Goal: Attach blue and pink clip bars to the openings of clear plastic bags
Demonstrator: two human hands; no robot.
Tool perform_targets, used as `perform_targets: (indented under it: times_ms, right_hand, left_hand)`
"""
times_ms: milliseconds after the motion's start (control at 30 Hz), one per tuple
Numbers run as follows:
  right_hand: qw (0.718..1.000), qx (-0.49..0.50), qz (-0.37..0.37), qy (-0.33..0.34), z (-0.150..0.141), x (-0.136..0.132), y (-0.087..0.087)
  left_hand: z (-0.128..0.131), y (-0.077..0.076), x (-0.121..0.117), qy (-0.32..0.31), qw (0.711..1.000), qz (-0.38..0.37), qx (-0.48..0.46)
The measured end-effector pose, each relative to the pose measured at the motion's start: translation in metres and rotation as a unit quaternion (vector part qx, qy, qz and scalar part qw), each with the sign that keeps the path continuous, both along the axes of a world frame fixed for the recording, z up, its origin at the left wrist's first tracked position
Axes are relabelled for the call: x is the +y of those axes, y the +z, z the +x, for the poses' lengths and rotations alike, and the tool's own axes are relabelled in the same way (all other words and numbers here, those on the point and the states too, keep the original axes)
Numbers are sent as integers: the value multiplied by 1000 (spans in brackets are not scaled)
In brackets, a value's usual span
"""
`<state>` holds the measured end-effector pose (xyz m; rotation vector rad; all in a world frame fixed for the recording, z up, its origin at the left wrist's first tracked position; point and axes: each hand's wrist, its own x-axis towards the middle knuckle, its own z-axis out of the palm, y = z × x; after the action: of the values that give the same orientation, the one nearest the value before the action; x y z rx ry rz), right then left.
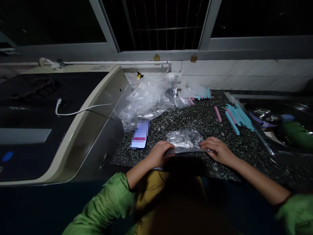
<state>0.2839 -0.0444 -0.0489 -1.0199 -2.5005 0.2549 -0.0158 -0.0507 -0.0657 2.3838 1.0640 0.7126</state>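
Observation:
A clear plastic bag (186,138) lies crinkled on the speckled dark countertop, near its front edge. My left hand (160,153) grips the bag's left end, thumb and fingers closed on its near edge. At the opposite end my right hand (217,150) pinches the near right corner. The near edge of the bag is drawn fairly straight between the two hands. Whether anything lies inside the bag I cannot tell. A lit phone (140,134) rests just beyond my left hand.
Light-blue strips (237,116) and a pink strip (217,114) lie at the right, beside a sink (259,130) holding bowls. Heaped clear plastic bags (149,98) sit against the wall. A large appliance (97,98) with a white cable (83,111) stands on the left.

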Motion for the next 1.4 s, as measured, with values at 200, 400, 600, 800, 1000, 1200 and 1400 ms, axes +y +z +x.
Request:
perform_targets:
  times_ms: [200, 400, 600, 800, 1000, 1200, 1400]
  right_hand:
    - [968, 121, -192, -109, -1, 25, -4]
    - [919, 165, -308, -182, -17, 54, 2]
    - [902, 154, -339, -221, -27, 73, 1]
    - [917, -1, -236, -321, -36, 79, 2]
    - [916, -147, -118, -353, -51, 73, 13]
    - [918, -176, -86, -345, -59, 79, 11]
    - [923, -133, -95, -349, -64, 87, 3]
  left_hand:
    - [-1, -1, 12, 95, 993, -38, -67]
    - [9, -10, 22, 210, 973, -61, -80]
    - [12, -10, 19, 239, 969, -28, -62]
    - [12, -3, 14, 278, 960, -3, 8]
    - [13, 2, 10, 274, 955, 107, 36]
    - [20, -8, 14, 145, 976, 127, 97]
    - [20, -16, 12, 191, 971, 86, 115]
